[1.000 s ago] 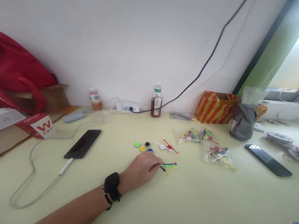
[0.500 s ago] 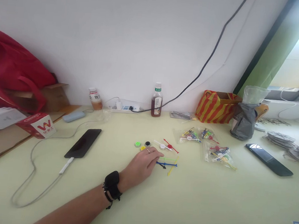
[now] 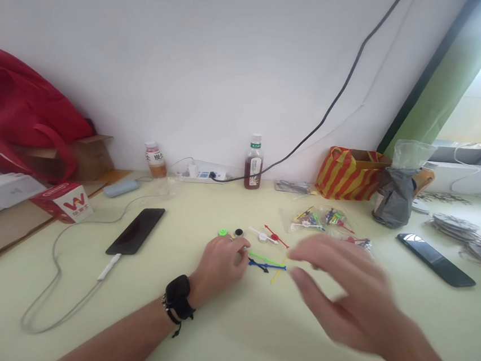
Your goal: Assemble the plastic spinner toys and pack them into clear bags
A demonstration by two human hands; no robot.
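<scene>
My left hand [image 3: 221,266], with a ring and a black wristband, rests on the table with fingers curled. Its fingertips meet the left end of a green plastic arrow [image 3: 267,259]; whether they grip it is hidden. Beneath that arrow lie a blue arrow [image 3: 272,266], a black arrow [image 3: 262,268] and a yellow arrow [image 3: 276,276]. My right hand [image 3: 346,295], blurred, hovers just right of these, thumb and fingers apart, nothing visible between them. Behind are a white arrow [image 3: 263,237], a red arrow [image 3: 275,237], a green round piece [image 3: 222,232] and a black round piece [image 3: 239,232].
Clear bags of coloured arrows [image 3: 307,218] lie beyond my right hand. A dark phone [image 3: 136,232] on a cable is at left, another phone [image 3: 435,259] at right. A drink bottle [image 3: 253,165], striped bag [image 3: 347,176] and power strip [image 3: 205,171] stand along the wall.
My right hand has come into view from the right and partly covers a bag of arrows. My left hand has shifted slightly left, and the green arrow now slants.
</scene>
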